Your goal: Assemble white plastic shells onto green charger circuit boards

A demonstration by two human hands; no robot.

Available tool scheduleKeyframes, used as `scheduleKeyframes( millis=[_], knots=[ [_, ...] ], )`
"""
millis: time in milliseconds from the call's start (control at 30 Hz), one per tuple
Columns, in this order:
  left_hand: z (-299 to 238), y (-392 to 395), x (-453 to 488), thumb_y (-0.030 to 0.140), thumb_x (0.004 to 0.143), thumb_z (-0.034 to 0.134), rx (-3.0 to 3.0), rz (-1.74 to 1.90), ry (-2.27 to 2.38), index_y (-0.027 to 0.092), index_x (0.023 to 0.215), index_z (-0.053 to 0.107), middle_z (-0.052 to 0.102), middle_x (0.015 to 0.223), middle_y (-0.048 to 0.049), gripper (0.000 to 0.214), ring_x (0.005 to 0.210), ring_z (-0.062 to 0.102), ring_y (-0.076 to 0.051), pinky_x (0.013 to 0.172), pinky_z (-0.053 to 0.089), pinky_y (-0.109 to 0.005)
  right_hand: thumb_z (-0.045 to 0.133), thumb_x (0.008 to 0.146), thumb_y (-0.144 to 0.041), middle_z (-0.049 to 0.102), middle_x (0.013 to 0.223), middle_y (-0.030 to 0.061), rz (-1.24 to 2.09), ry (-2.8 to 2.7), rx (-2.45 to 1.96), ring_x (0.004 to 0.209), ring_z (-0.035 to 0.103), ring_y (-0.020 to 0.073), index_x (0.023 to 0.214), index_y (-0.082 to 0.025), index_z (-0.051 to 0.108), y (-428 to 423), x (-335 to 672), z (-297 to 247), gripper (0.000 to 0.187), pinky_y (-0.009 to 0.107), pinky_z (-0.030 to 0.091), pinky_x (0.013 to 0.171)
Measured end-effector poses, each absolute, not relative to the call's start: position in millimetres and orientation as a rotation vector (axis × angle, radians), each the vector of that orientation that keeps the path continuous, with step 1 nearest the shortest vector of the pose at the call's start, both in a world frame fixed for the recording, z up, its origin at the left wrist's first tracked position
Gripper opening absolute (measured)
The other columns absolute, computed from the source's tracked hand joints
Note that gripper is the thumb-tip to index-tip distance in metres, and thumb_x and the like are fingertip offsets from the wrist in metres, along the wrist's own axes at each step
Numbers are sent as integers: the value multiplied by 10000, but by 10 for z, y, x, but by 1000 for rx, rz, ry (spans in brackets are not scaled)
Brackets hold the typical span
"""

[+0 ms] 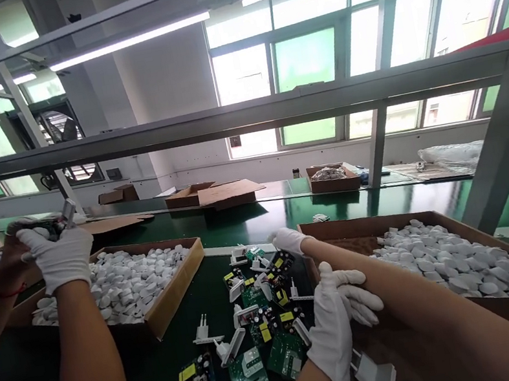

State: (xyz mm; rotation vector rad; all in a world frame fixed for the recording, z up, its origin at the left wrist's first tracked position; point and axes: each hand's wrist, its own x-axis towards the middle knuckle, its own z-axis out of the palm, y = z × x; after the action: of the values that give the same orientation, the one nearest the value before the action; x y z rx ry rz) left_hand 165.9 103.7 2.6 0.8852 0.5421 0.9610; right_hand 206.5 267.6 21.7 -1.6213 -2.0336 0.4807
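My left hand point(334, 321), in a white glove, has its thumb up and fingers spread to the right, with nothing visible in it. Just below it lies a white plug housing point(375, 373) with metal pins. My right hand point(289, 241), also gloved, reaches across to the far edge of a pile of circuit boards; its fingers are mostly hidden. The pile mixes green boards point(250, 380), yellow-marked boards point(196, 379) and white two-pin plug parts point(203, 329) on the dark green table.
A cardboard tray point(368, 223) of white plastic pieces point(448, 258) stands at right, under my right forearm. Another tray point(178, 289) of such pieces is at left. There, a co-worker's gloved hands point(60, 247) hold a small device. A metal frame point(222, 120) crosses above.
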Motion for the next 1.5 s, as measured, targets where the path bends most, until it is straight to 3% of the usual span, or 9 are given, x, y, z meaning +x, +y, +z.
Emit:
scheduleKeyframes(
  millis=[100, 200, 333, 500, 633, 733, 900, 1267, 1500],
  knots=[
    [76, 1098, 1634, 650, 744, 280, 678, 911, 444, 74, 822, 548, 590, 563, -105, 640, 382, 496, -145, 374, 367, -226, 483, 799, -230, 560, 1038, 62, 586, -1958, -1502, 953, 518, 160, 982, -136, 547, 2532, 2178, 332, 215, 368, 406, 852],
    [152, 1145, 1548, 634, 773, 189, 500, 884, 353, 133, 1089, 450, 599, 897, -132, 647, 695, 582, -192, 578, 459, -287, 437, 799, -181, 542, 1115, 66, 630, -1825, -1391, 1029, 483, 138, 1065, -136, 525, 2215, 2314, 542, 284, 291, 353, 931],
    [225, 1140, 1450, 672, 739, 206, 276, 885, 202, 182, 1246, 268, 452, 1172, -134, 708, 961, 510, -231, 710, 460, -335, 365, 825, -215, 539, 1129, 49, 716, -1721, -1237, 977, 523, 119, 1177, -164, 436, 1679, 2505, 859, 363, 281, 437, 847],
    [227, 1162, 1412, 691, 713, 272, 349, 844, 145, 112, 1077, 467, 538, 1030, -139, 711, 717, 566, -206, 514, 484, -282, 491, 736, -154, 590, 1051, 4, 833, -1593, -945, 983, 525, 121, 971, -198, 593, 1109, 2692, 1003, 260, 315, 411, 893],
    [199, 1171, 1462, 277, 787, 517, 451, 916, 250, 143, 961, 513, 563, 915, -74, 220, 610, 552, -110, 452, 452, -168, 506, 717, -193, 585, 1060, 15, 918, -1618, -882, 998, 524, 163, 690, -174, 625, 825, 2895, 952, 124, 340, 419, 882],
    [204, 1153, 1518, 68, 742, 542, 417, 1058, 390, 142, 841, 508, 556, 818, -37, 128, 681, 575, -124, 473, 459, -145, 399, 768, -194, 550, 1117, 25, 597, -1546, -1135, 1020, 510, 154, 708, -176, 598, 829, 3130, 810, 208, 323, 432, 861],
    [246, 1134, 1536, 50, 778, 469, 354, 1089, 493, 110, 887, 509, 558, 883, -82, 131, 789, 585, -168, 505, 486, -155, 440, 728, -177, 582, 1055, 52, 151, -1652, -1703, 968, 537, 169, 906, -187, 614, 1003, 3480, 374, 249, 336, 418, 850],
    [230, 1103, 1536, 299, 821, 439, 566, 1067, 399, 122, 921, 514, 552, 804, -65, 217, 417, 387, -46, 346, 339, -159, 483, 708, -399, 525, 1129, 81, 3, -1908, -2030, 1110, 405, 248, 1042, -216, 578, 918, 3594, 132, 393, 372, 322, 919],
    [253, 1023, 1609, 53, 770, 501, 719, 1021, 501, 138, 1121, 415, 537, 1017, -109, 372, 837, 555, -189, 701, 488, -303, 448, 744, -407, 550, 1089, 92, -48, -1835, -1899, 1062, 446, 251, 859, -176, 641, 939, 3658, 78, 322, 384, 324, 919]
  ],
)
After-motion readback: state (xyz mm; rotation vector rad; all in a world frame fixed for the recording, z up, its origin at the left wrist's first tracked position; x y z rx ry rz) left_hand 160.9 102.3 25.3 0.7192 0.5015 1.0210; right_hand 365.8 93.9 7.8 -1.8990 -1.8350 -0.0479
